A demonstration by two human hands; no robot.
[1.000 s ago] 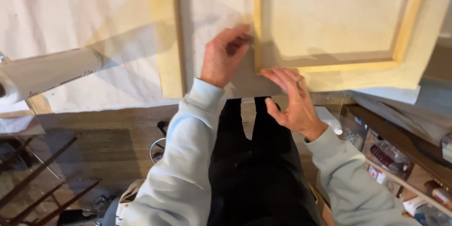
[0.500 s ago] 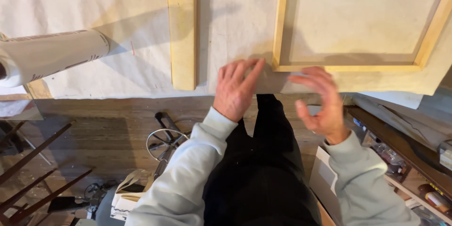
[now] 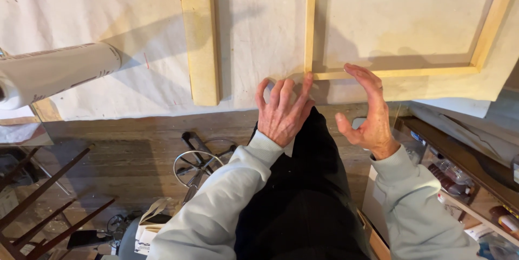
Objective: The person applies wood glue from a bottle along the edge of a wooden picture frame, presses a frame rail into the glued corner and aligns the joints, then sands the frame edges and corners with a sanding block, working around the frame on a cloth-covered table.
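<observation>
Since a second ago the left hand [image 3: 282, 113] has slid down off the corner of the pale wooden stretcher frame [image 3: 310, 27] onto the loose margin of cream canvas cloth [image 3: 254, 38] spread over the desk, which suggests smoothing or gathering the edge beside the frame. Its fingers [image 3: 304, 88] lie spread and flat, holding nothing. The right hand [image 3: 369, 111] has lifted, standing edge-on just beside the frame's lower bar, fingers open, empty.

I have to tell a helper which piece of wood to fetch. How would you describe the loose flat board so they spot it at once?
Start at the pale canvas sheet spread over the table. Left of the open wooden frame that the left hand touches lies the board. It is one wide, solid, straight plank, joined to nothing, unlike the frame's thin bars.
</observation>
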